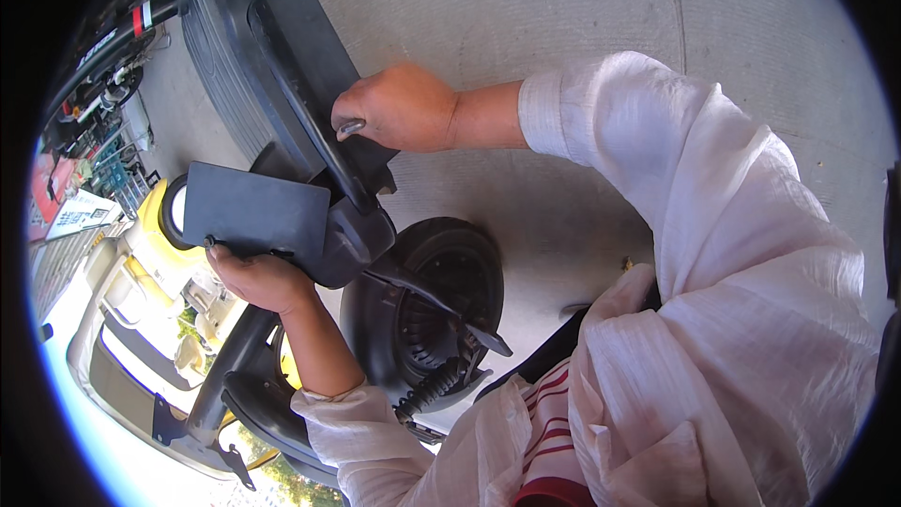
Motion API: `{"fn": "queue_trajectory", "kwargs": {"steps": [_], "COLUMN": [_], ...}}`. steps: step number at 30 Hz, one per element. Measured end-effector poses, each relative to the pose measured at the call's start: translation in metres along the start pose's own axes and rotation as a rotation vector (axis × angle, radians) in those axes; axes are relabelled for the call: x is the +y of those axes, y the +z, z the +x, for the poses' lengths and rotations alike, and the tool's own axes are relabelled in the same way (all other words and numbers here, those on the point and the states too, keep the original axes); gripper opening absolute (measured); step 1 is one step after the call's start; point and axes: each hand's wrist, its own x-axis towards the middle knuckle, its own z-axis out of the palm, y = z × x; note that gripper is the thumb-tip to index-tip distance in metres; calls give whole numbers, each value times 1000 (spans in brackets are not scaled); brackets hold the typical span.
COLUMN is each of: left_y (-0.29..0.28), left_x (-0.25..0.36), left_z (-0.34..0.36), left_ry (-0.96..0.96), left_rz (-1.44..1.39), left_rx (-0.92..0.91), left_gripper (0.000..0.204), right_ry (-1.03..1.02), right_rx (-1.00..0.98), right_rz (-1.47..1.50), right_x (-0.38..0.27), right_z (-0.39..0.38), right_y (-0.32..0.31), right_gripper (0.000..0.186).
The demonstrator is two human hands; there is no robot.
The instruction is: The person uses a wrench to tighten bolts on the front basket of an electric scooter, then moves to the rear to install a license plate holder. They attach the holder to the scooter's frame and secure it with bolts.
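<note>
A dark grey scooter body (291,103) runs from the upper left toward the middle. Below its ribbed footboard (214,61), my left hand (261,279) grips a flat, dark rectangular panel (258,205) by its lower edge, thumb beside a small black knob. Whether that panel is loose or still joined to the body I cannot tell. My right hand (396,108) is closed in a fist against the body's right side, next to a long dark bar (305,113). A small shiny grey piece (351,128) shows at its curled fingers; the rest is hidden.
A black wheel (460,291) with a coil spring shock absorber (432,390) sits below the panel, near my body. At the left stand a yellow-and-white vehicle (155,225) and parked two-wheelers (117,84). Grey ribbed concrete floor (563,9) spreads to the right.
</note>
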Motion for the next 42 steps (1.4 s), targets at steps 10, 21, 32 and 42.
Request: {"fn": "queue_trajectory", "kwargs": {"steps": [10, 21, 32, 42], "left_y": [-2, -4, -3, -1], "left_x": [3, 14, 11, 8], "left_z": [-1, 1, 1, 2], "left_ry": [1, -112, -65, -89], "left_rz": [11, -65, -48, -104], "left_rx": [8, -7, 13, 6], "left_gripper": [32, 34, 33, 31], "right_ry": [18, 71, 439, 476], "right_rx": [22, 143, 54, 69], "right_rz": [-1, 74, 619, 718], "right_x": [-4, 11, 14, 17], "right_z": [-2, 24, 43, 42], "right_y": [3, 0, -1, 9], "right_gripper": [10, 14, 10, 9]}}
